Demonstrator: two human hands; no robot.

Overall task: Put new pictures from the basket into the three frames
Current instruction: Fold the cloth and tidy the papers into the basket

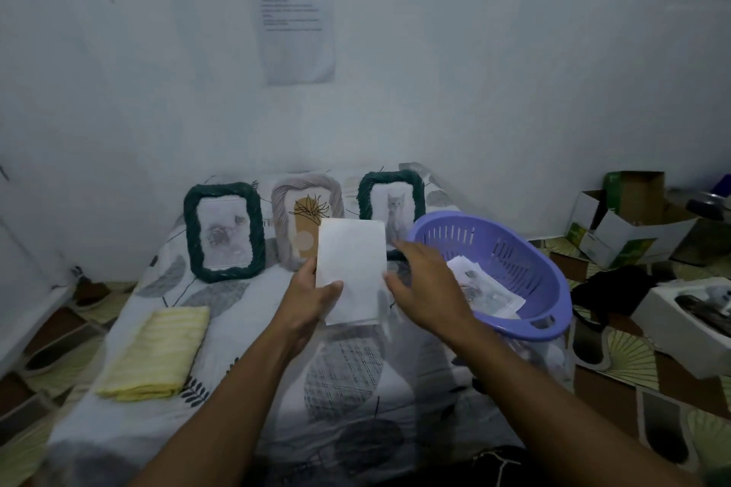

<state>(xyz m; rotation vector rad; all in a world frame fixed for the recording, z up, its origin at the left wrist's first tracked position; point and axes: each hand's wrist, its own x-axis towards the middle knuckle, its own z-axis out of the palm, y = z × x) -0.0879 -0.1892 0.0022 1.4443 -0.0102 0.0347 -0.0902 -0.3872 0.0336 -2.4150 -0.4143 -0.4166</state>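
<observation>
Three woven frames stand against the wall on the patterned bed: a dark green frame (222, 232) at left, a pale grey frame (304, 206) in the middle and a second dark green frame (391, 196) with a cat picture at right. My left hand (308, 298) pinches a white sheet of paper (352, 269) by its lower left corner, blank side towards me, in front of the middle frame. By the sheet's right edge, my right hand (429, 285) has its fingers spread and relaxed. A purple basket (526, 289) at right holds several loose pictures (484, 289).
A folded yellow cloth (156, 354) lies on the bed at left. Cardboard boxes (629, 221) and a white box (688, 312) sit on the floor at right. A printed notice (294, 22) hangs on the wall.
</observation>
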